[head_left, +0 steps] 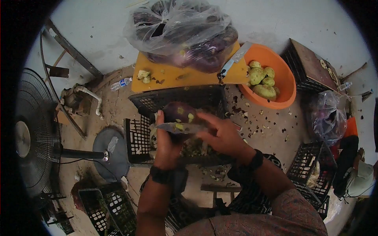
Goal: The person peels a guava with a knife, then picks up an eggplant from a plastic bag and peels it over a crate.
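Observation:
My left hand (168, 143) is wrapped round the near side of a dark purple, eggplant-like vegetable (175, 111), which has several pale green cut spots. In my right hand (222, 135) is a knife (173, 126), its blade pointing left across the vegetable's near side; the handle is mostly hidden by my fingers. Small green scraps stick to the blade. Both hands are over a black plastic crate (138, 135) that holds peelings and green bits.
A bagged heap of purple vegetables (204, 47) and a second knife (236, 59) lie on a yellow board (173, 80). Pale green peeled pieces fill part of an orange basin (289, 84). A fan (35, 137) stands left; black crates (309, 161) stand right.

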The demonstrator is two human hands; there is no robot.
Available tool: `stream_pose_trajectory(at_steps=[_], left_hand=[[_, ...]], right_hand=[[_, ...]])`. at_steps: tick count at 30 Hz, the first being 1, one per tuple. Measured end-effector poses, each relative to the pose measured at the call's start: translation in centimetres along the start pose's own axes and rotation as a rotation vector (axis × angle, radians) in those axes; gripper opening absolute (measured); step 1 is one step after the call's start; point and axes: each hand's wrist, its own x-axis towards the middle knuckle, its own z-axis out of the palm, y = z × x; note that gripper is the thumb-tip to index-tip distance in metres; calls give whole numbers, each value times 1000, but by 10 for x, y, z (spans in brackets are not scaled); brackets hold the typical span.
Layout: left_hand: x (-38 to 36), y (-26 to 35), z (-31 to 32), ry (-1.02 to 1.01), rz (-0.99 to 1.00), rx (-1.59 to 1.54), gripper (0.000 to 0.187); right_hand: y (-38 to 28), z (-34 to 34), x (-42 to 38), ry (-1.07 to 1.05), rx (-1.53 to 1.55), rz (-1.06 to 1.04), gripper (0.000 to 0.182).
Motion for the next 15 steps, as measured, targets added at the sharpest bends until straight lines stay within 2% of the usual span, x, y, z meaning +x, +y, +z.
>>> stream_pose_trajectory(at_steps=[7,13,15], left_hand=[[0,2,-1,-2,-42,16,59],[3,-1,-2,-44,-28,-21,58],[4,-2,-1,-48,-13,-13,58]], right_hand=[[-2,-7,0,-48,-39,23,51],[-3,-4,-2,-53,6,27,59],[-7,-7,-2,-95,-26,91,64]])
